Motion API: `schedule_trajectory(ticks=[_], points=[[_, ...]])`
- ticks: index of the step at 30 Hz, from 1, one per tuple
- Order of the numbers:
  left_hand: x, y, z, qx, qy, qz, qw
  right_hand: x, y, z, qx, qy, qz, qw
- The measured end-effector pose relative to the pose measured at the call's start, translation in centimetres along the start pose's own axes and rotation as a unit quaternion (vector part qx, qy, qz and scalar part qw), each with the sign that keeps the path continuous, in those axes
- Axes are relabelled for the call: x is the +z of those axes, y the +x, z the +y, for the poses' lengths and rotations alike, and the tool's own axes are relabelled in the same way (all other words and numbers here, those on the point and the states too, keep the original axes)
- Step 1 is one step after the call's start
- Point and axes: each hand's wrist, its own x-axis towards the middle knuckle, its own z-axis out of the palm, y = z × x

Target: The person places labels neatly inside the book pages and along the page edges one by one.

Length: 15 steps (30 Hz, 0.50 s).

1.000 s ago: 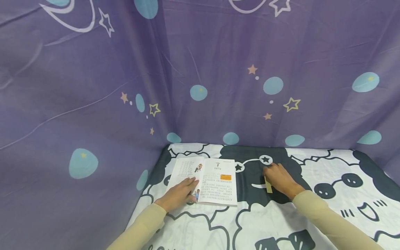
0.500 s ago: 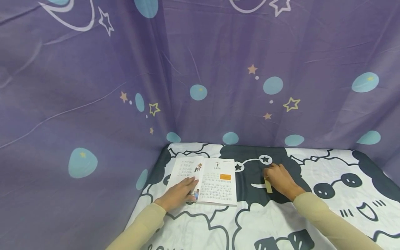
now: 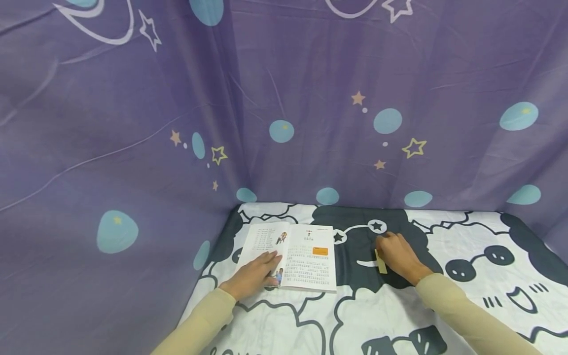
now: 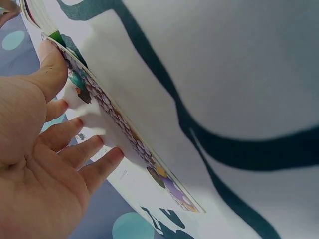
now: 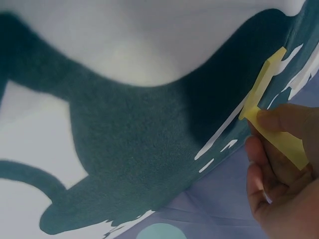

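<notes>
An open book (image 3: 310,261) with printed text and small colour pictures lies on the left part of the cloth. My left hand (image 3: 253,277) rests on its left page with the fingers extended; in the left wrist view the thumb of that hand (image 4: 45,134) is at the book's near edge. To the right of the book, my right hand (image 3: 398,254) pinches a yellow paper strip (image 5: 286,142) between thumb and fingers. Another yellow strip (image 5: 265,82), shaped like a narrow sticky-note pad, lies on the dark print just beyond the thumb, meeting the pinched strip.
A black-and-white cartoon sheep cloth (image 3: 306,340) covers the flat surface under both hands. Purple fabric (image 3: 310,162) with stars and blue ovals hangs behind it and along the left side.
The fingertips of my right hand have shifted very slightly to the right beside the yellow strip. My left hand and the book have stayed in place.
</notes>
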Motion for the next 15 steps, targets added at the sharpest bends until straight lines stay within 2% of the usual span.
schedule_trajectory(ticks=[5,9,15], points=[[-0.08,0.02,0.00,-0.002,-0.005,0.000,1.0000,-0.49,0.08,0.21,0.050,0.058,-0.028,0.997],[-0.10,0.06,0.00,-0.003,-0.007,0.001,1.0000,-0.68,0.09,0.39,0.078,0.084,-0.045,0.992],[0.03,0.07,0.01,-0.002,-0.004,0.003,1.0000,-0.80,0.01,0.59,0.062,0.085,-0.030,0.994]])
